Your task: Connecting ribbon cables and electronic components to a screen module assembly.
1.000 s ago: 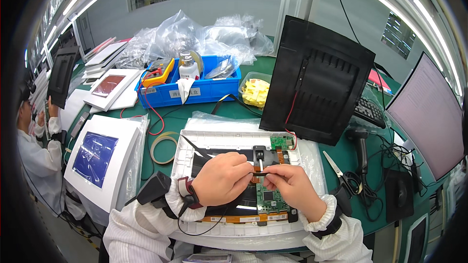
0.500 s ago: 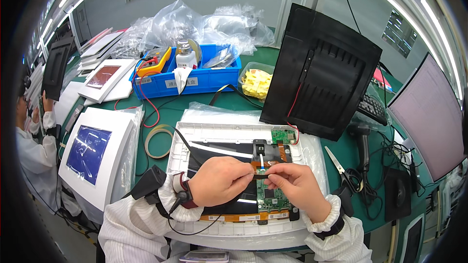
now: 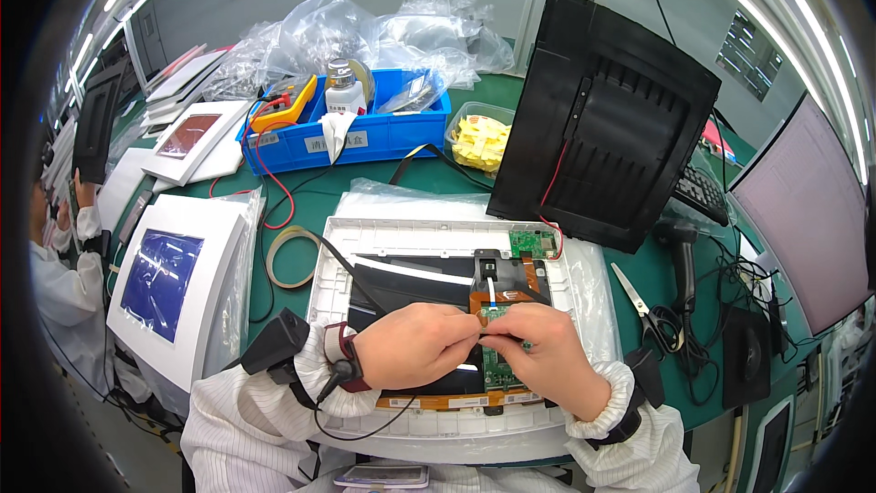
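Note:
My left hand (image 3: 411,347) and my right hand (image 3: 543,351) meet over a green circuit board (image 3: 497,370), both closed with fingertips pinched together. Between them is a short thin black strip, now mostly covered by the fingers. The board sits in an open white panel housing (image 3: 401,230) lying face down, along with a black sheet (image 3: 411,285) and orange flex cables (image 3: 479,297). A white ribbon cable (image 3: 492,290) runs to the board's upper edge. A smaller green board (image 3: 532,243) is at the housing's far right corner. Behind my left hand passes a longer dark band (image 3: 351,272).
A tape roll (image 3: 271,260) and a white framed panel (image 3: 182,288) lie left. Behind stand a blue bin (image 3: 310,141) and a tub of yellow pieces (image 3: 481,141). Rightward are a black cover (image 3: 607,119), scissors (image 3: 643,310), a scanner (image 3: 680,269) and a monitor (image 3: 803,219). A co-worker (image 3: 68,292) is far left.
My fingertips have drawn closer together, and my right hand has shifted slightly left and turned over the strip, which shows less. The whole view has shifted a little.

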Tool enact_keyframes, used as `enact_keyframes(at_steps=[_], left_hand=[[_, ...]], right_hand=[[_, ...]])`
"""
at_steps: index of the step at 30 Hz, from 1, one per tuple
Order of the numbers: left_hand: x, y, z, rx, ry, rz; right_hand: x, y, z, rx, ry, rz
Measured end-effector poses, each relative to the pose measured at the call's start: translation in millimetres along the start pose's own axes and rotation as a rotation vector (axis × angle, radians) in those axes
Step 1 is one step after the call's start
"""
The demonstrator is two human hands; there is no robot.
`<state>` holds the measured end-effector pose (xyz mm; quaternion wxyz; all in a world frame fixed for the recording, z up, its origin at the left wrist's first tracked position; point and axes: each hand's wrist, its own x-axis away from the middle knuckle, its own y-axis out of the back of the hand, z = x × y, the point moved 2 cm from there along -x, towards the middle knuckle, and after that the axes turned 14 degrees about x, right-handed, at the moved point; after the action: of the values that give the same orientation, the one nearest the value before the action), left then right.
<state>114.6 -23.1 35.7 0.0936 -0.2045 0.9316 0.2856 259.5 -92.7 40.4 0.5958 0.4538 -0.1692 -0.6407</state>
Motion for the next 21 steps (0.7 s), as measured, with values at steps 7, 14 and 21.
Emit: enact_keyframes(at_steps=[7,14,21], left_hand=[[1.1,0.2,0.2,0.009,0.043,0.032],[0.0,1.2,2.3,0.021,0.056,0.026],[-0.3,4.4,5.5,0.153,0.122,0.009]], right_hand=[[1.2,-3.7,-0.1,0.04,0.044,0.009],[0.2,-6.2,1.2,0.031,0.037,0.004],[-2.5,-7.5,3.0,-0.004,0.058,-0.023]])
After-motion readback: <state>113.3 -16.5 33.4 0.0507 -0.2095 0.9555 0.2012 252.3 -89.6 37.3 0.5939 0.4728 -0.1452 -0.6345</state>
